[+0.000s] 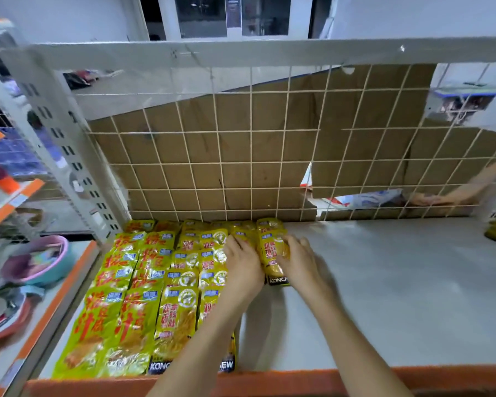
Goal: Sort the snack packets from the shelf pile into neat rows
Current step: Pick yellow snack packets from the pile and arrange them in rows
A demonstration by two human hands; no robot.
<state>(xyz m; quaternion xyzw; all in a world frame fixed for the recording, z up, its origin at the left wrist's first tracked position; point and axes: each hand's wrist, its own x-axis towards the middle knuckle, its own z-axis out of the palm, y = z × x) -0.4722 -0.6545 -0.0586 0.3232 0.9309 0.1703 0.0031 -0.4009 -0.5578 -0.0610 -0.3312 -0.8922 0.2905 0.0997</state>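
Both hands are working at the back of the white shelf, close together. The left hand is lying palm-down with its fingers straight, so its grip is released, pressing flat on the yellow snack packets beneath it. Just to its right, the right hand is curling its fingers and thumb around a short stack of packets, its grip grasping that stack, which is resting on the shelf and reaching back toward the wire grid beyond the fingertips.

To the left of the left hand, four rows of packets are lying overlapped, running from the grid down to the orange front edge near the forearms. Behind the grid, brown cardboard is standing, torn at the lower right. Far to the right of the right hand, another person's arm is showing behind the grid. Off to the far left, a pink basin is sitting on a neighbouring shelf.
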